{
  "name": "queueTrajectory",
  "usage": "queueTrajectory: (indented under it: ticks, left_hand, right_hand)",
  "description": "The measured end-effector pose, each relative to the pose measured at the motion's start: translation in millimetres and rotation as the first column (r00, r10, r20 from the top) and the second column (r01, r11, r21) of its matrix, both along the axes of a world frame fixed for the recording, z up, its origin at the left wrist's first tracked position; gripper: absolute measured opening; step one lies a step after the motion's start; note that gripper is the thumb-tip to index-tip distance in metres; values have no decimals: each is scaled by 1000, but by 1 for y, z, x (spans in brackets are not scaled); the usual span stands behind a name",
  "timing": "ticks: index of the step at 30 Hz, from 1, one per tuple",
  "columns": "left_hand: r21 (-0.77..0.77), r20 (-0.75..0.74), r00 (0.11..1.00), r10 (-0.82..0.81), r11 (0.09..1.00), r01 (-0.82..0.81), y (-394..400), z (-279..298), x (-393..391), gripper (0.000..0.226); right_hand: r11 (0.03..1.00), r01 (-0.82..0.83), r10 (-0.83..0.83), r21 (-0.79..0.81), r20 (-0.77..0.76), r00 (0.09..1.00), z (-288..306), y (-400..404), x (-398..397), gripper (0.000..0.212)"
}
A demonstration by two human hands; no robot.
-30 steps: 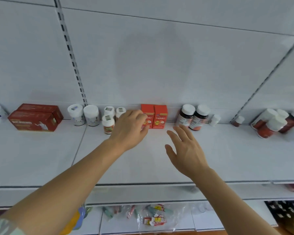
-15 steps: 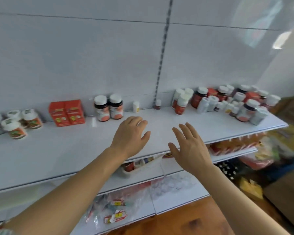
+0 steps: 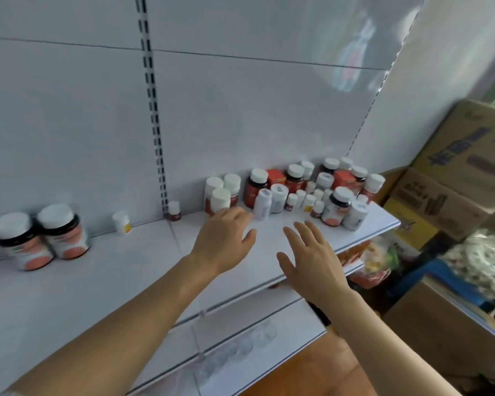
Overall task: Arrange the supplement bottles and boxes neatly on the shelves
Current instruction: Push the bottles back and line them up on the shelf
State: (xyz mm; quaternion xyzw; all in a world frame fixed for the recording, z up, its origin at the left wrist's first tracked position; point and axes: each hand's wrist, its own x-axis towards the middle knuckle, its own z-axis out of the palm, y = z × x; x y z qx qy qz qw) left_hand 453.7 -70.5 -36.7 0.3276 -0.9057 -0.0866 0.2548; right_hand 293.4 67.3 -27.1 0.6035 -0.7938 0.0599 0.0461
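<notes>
Both my hands hover over the white shelf (image 3: 126,275), empty, with fingers spread. My left hand (image 3: 225,241) reaches toward a crowded cluster of supplement bottles (image 3: 295,190) at the shelf's right end, its fingertips close to a white-capped bottle (image 3: 220,200). My right hand (image 3: 312,255) is a little nearer me, just short of the cluster. Red boxes (image 3: 275,177) stand among those bottles. Two dark bottles with white caps (image 3: 40,235) stand side by side at the left. Two small bottles (image 3: 121,222) (image 3: 174,210) stand near the back panel.
Stacked cardboard cartons (image 3: 455,178) fill the floor to the right of the shelf unit, with a blue crate (image 3: 437,277) and bagged goods below. Lower shelves (image 3: 257,338) hold plastic-wrapped items. A slotted upright (image 3: 152,110) divides the back panel.
My view has swung to the right along the shelf, from the red boxes to the bottle cluster at the right end. Both hands moved right with it, staying empty.
</notes>
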Motion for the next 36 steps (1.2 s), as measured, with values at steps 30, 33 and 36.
queueTrajectory:
  ticks: [30, 33, 36]
  left_hand:
    - [103, 185, 860, 476, 861, -499, -76, -31, -186, 20]
    - [109, 198, 851, 486, 852, -512, -75, -32, -187, 23]
    - [177, 146, 869, 474, 851, -494, -76, -30, -185, 23]
  right_hand:
    - [908, -414, 419, -69, 104, 902, -38, -207, -194, 33]
    - [906, -417, 423, -73, 129, 897, -41, -210, -194, 31]
    - [896, -435, 444, -88, 161, 882, -38, -209, -195, 32]
